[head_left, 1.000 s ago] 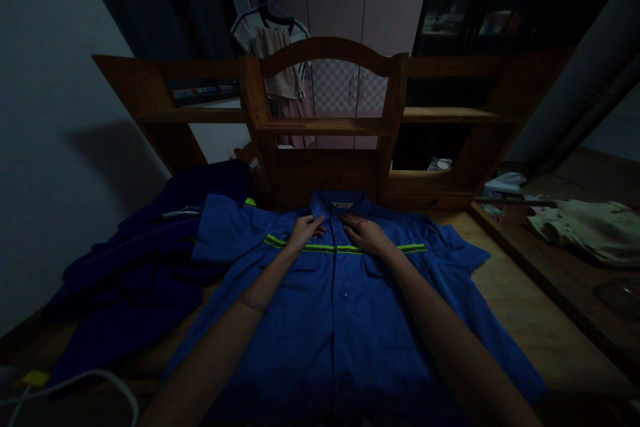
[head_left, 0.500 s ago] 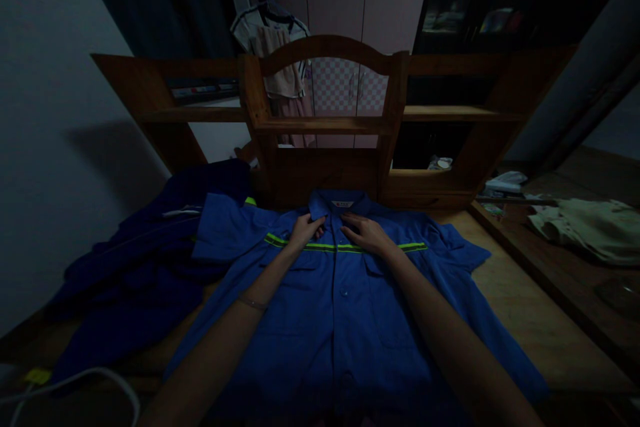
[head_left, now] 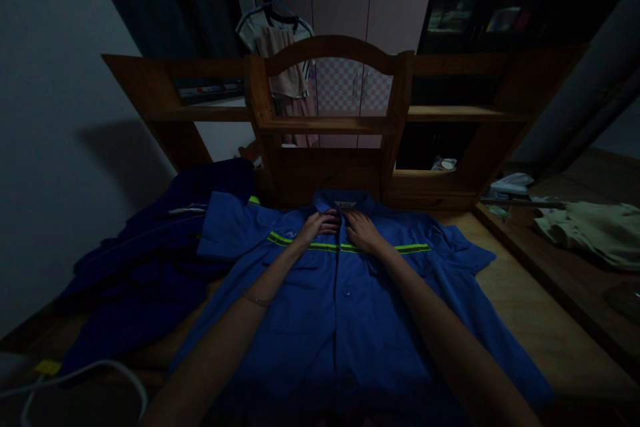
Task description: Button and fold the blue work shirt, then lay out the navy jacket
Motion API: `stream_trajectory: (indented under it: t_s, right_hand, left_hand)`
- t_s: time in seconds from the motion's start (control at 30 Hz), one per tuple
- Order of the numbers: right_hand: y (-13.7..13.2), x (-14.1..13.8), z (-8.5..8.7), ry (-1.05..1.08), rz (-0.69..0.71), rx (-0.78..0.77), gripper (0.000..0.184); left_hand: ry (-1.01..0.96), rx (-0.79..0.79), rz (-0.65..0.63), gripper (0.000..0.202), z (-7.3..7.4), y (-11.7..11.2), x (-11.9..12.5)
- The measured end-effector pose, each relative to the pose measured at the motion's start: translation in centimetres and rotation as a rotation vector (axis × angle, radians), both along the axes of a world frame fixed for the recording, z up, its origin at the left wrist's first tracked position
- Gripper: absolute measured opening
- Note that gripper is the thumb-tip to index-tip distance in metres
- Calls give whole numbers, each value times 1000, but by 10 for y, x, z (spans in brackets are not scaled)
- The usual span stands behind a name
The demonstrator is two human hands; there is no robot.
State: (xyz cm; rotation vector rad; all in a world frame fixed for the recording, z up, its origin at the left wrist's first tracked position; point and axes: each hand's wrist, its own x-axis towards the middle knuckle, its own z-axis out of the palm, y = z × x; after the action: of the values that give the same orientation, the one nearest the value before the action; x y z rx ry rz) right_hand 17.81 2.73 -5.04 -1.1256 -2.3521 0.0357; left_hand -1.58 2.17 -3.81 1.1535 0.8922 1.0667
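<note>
A blue short-sleeved work shirt (head_left: 300,307) lies front up, its collar pointing away from me and a yellow-green band (head_left: 413,248) across the chest. At the top of its front opening, my left hand (head_left: 316,227) has its fingers bent in at the placket edge just below the collar. Right beside it, my right hand (head_left: 363,230) pinches the other side of the placket, fingertips close to those of the left. The fingertips partly hide the cloth and any button there. Lower on the front, a button (head_left: 347,292) shows.
Darker blue clothing (head_left: 150,280) is heaped on the left of the wooden tabletop (head_left: 530,307). A wooden shelf unit (head_left: 330,123) rises behind the collar. A white cable (head_left: 110,363) curves at lower left. Pale cloth (head_left: 595,233) lies to the right beyond a wooden ledge.
My hands have come closer together at the placket below the collar. The left fingers have moved right onto its edge. The whole view has shifted slightly.
</note>
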Motion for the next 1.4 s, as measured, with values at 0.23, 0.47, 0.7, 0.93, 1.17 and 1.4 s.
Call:
stream_trajectory:
  t_s: [0.23, 0.47, 0.7, 0.93, 1.17, 1.4]
  right_hand:
    - [5, 4, 0, 137, -131, 40, 24]
    - [9, 10, 3, 315, -95, 79, 27]
    - [9, 4, 1, 389, 16, 65, 30]
    - [-9, 8, 19, 586, -81, 177, 26]
    - [-10, 1, 17, 610, -63, 180, 22]
    - [-5, -2, 6, 484, 15, 133, 21]
  left_hand:
    - [-12, 34, -25, 53, -4, 1, -2]
    - [-66, 49, -75, 47, -6, -2, 3]
    - [-123, 49, -69, 47, -7, -4, 7]
    - [46, 221, -176, 54, -8, -3, 6]
    - [1095, 776, -159, 37, -7, -28, 11]
    - [1119, 740, 85, 42, 5, -30, 9]
